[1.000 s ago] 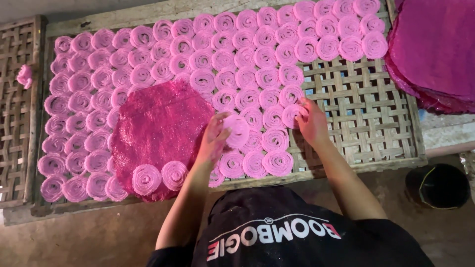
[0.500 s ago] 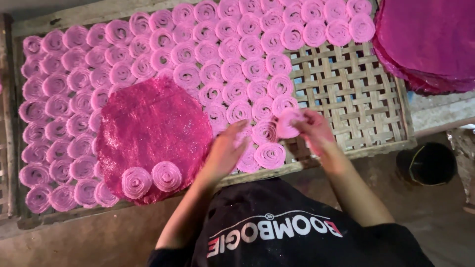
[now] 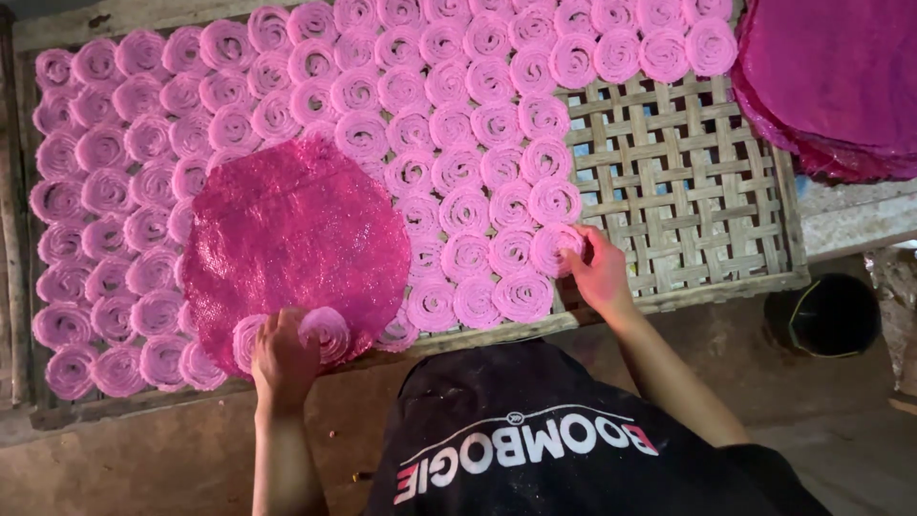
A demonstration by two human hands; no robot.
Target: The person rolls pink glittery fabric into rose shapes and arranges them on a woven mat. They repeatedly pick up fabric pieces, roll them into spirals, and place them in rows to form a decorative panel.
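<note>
Pink coil point(image 3: 328, 330) at the lower left sits under the left hand point(image 3: 282, 355), whose fingers curl closed around it atop a flat pink sheet point(image 3: 291, 229). Farther up, the right hand point(image 3: 599, 272) pinches another coil point(image 3: 554, 248) on the woven bamboo tray point(image 3: 688, 191).

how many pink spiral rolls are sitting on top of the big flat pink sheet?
2. One roll at the sheet's near edge under the left hand; another just left of it. The hand may hide more.
</note>
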